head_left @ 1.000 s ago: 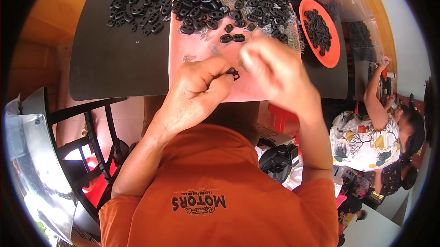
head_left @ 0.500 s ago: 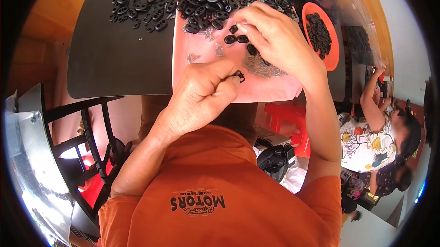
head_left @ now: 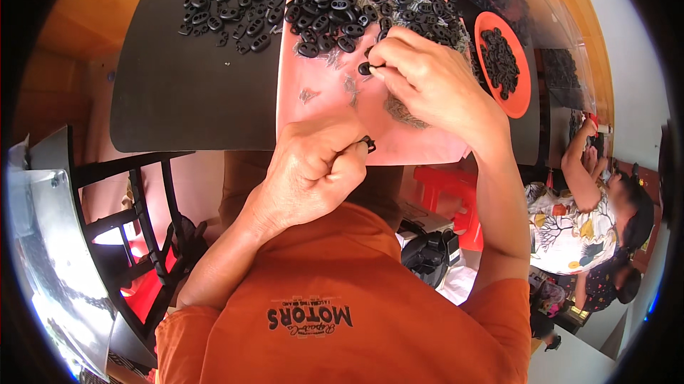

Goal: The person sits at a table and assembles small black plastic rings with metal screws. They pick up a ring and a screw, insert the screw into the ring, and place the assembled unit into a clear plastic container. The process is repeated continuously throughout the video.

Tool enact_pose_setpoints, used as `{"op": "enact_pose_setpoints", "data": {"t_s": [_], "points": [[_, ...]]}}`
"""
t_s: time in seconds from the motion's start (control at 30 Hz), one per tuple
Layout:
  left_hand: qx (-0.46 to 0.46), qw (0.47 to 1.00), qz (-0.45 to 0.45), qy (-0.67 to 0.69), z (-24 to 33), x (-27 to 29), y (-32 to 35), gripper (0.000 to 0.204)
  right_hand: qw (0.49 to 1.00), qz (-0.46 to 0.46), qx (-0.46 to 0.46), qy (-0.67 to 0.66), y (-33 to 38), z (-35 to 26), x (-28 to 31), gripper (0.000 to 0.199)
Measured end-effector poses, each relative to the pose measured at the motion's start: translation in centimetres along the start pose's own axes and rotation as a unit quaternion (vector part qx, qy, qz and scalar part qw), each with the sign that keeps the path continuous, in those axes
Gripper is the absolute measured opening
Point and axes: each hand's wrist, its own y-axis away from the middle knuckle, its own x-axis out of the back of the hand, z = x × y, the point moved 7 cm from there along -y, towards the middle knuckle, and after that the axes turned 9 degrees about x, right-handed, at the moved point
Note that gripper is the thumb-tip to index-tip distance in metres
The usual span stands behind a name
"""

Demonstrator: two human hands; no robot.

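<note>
My left hand (head_left: pixel 317 163) is closed near the tray's front edge. From its thumb and forefinger sticks a small black plastic piece (head_left: pixel 368 143) with an opening in it. Higher up and to the right, my right hand (head_left: pixel 434 78) pinches a black oval cord-lock part (head_left: pixel 365 68) at its fingertips. Both hands are over a pink tray (head_left: pixel 328 110). Many black oval cord-lock parts (head_left: pixel 320 10) with two holes are heaped across its far half. A pile of small grey metal springs (head_left: pixel 405 111) lies below my right palm, partly covered by it.
Loose black parts (head_left: pixel 231 13) lie on the dark table (head_left: pixel 192 99) left of the tray. An orange-red dish (head_left: pixel 519 102) of small black pieces stands at the right. A red stool (head_left: pixel 449 188) is under the table. Another person (head_left: pixel 570 227) sits at far right.
My right hand has come slightly nearer and now has a black oval part at its fingertips. My left hand has dropped a little, still holding its piece. The view has shifted slightly.
</note>
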Motion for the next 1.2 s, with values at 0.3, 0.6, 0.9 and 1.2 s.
{"op": "enact_pose_setpoints", "data": {"t_s": [0.3, 0.6, 0.9, 1.2], "points": [[0.005, 1.000, -0.019, -0.015, -0.4, -0.8, -0.1, 0.014, 0.998, 0.012, -0.011, 0.056, 1.2, 0.7, 0.1, 0.012], [-0.001, 1.000, -0.021, 0.022, 0.0, -0.5, 0.0, 0.003, 0.992, -0.025, 0.094, 0.079, -0.1, -2.0, -0.8, 0.016], [0.023, 0.999, 0.000, 0.046, -0.7, 0.1, 0.2, 0.013, 0.971, 0.124, -0.049, -0.199, 1.1, -0.9, -0.1, 0.014], [0.048, 0.997, 0.004, 0.058, -1.0, 0.3, 0.0, 0.012, 0.897, 0.148, -0.145, -0.391, 3.2, -0.8, 0.0, 0.005]]}}
